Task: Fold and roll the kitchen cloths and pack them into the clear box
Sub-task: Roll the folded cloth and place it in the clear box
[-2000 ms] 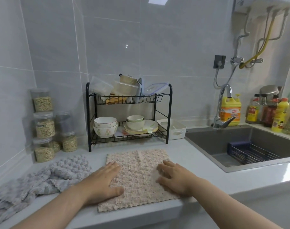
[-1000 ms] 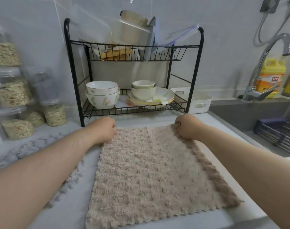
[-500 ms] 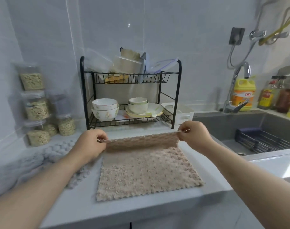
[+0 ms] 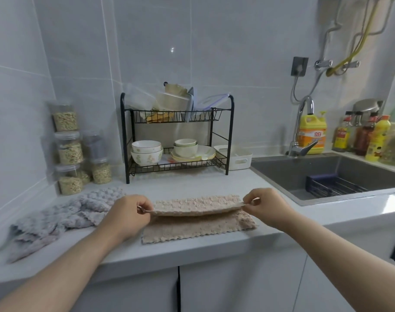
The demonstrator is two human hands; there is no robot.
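left hand (image 4: 126, 211) and right hand (image 4: 267, 206) fingers pinch the beige cloth's (image 4: 196, 230) corners; its lifted edge stretches between them.

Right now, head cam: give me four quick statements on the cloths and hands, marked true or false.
1. The left hand and right hand each pinch a corner of the beige cloth, holding one edge lifted above the rest. True.
2. The grey cloth lies right of the beige cloth. False: it lies crumpled to its left.
3. The beige cloth is rolled up. False: it is only partly folded over.
4. The black rack holds bowls on its lower shelf. True.
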